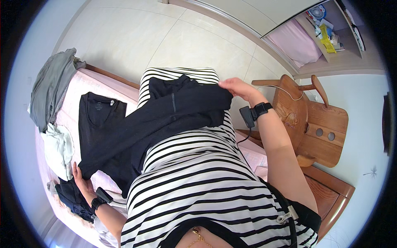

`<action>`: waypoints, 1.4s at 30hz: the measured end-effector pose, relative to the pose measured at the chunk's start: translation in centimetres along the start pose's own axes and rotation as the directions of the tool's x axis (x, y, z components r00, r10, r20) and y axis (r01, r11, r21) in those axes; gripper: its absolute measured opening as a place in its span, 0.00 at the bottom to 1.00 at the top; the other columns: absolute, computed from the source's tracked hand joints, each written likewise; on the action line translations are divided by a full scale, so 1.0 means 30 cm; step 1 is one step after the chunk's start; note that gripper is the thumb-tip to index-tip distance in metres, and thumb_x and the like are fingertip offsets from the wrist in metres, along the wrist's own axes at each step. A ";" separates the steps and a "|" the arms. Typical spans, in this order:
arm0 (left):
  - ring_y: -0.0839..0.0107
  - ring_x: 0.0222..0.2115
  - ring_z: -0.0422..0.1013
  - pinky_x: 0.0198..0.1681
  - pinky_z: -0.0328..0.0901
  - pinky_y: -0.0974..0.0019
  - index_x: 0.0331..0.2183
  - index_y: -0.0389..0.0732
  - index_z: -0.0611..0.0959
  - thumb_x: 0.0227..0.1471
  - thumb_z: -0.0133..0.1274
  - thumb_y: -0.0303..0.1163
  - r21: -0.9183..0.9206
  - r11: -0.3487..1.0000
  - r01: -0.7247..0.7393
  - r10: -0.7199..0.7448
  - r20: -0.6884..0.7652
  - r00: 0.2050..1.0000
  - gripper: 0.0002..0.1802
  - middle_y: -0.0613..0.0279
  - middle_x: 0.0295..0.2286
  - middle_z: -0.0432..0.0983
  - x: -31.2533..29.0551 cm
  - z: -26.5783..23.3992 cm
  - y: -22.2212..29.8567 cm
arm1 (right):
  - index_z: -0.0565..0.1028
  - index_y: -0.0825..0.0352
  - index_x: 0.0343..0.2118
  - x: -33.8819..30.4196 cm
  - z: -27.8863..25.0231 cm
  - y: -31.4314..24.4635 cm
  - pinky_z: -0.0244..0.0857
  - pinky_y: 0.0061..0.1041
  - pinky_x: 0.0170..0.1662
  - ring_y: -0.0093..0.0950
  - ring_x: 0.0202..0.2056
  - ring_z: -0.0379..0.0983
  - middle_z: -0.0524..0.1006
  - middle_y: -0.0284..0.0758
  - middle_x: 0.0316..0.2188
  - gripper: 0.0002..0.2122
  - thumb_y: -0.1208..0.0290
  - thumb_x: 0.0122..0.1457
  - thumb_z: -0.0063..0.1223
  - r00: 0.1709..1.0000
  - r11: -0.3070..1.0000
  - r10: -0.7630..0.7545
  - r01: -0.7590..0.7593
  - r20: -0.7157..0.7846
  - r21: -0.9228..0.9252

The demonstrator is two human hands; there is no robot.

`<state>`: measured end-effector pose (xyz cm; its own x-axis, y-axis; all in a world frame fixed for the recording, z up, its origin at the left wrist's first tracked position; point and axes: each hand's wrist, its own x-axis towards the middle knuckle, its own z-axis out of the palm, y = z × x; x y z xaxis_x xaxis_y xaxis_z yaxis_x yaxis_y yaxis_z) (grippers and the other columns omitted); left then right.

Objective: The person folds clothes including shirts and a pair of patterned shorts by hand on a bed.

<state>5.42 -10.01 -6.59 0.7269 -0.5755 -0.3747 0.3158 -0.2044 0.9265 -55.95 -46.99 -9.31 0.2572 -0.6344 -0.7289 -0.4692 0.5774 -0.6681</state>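
The black garment (165, 113) lies across my lap (182, 151), over the bed's (73, 93) edge. My right hand (243, 89) grips one end; my left hand (84, 185) touches the other, closure unclear. Risk: slipping floorward, should my right grip loosen.

Black V-neck top (90, 124): partly hidden under dark garment (182, 109). Left hand (84, 186): some fingers covered. 1 blue-and-white cabinet item (317, 13): too small to identify. 1 dark wall object (387, 124): cut off, right rim.
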 end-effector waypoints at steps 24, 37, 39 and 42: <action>0.65 0.52 0.61 0.56 0.55 0.60 0.57 0.43 0.63 0.59 0.43 0.38 -0.145 0.837 -0.527 0.539 0.058 0.840 0.26 0.53 0.50 0.65 0.037 0.233 0.868 | 0.71 0.68 0.44 -0.492 -0.350 -0.856 0.66 0.15 0.41 0.17 0.35 0.72 0.76 0.28 0.35 0.13 0.71 0.56 0.52 0.416 0.409 -0.877 0.909 -0.242 0.081; 0.68 0.50 0.63 0.55 0.57 0.66 0.56 0.40 0.64 0.59 0.43 0.36 -0.170 0.756 -0.632 0.648 0.058 0.760 0.24 0.55 0.50 0.66 0.041 0.205 0.931 | 0.69 0.64 0.51 -0.722 -0.350 -0.800 0.67 0.14 0.40 0.15 0.35 0.73 0.77 0.28 0.34 0.18 0.73 0.56 0.53 0.322 0.322 -0.930 0.946 -0.176 0.032; 0.72 0.47 0.66 0.52 0.60 0.68 0.56 0.39 0.64 0.60 0.42 0.33 -0.163 0.783 -0.601 0.618 0.098 0.780 0.23 0.56 0.47 0.69 0.057 0.191 0.904 | 0.69 0.63 0.50 -0.718 -0.323 -0.765 0.67 0.14 0.38 0.15 0.31 0.73 0.77 0.27 0.30 0.17 0.70 0.57 0.52 0.423 0.441 -0.887 0.894 -0.185 -0.073; 0.70 0.46 0.68 0.50 0.63 0.69 0.55 0.42 0.65 0.58 0.44 0.33 -0.143 0.856 -0.496 0.515 0.165 0.841 0.23 0.55 0.46 0.70 0.111 0.133 0.831 | 0.70 0.65 0.48 -0.664 -0.296 -0.682 0.68 0.14 0.37 0.15 0.31 0.73 0.78 0.29 0.30 0.15 0.70 0.58 0.51 0.609 0.608 -0.787 0.793 -0.099 0.036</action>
<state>13.27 -20.19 15.39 0.6737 -0.7199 0.1672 -0.0028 0.2237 0.9746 -58.97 -50.71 20.21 0.4425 -0.8915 0.0971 -0.0513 -0.1333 -0.9897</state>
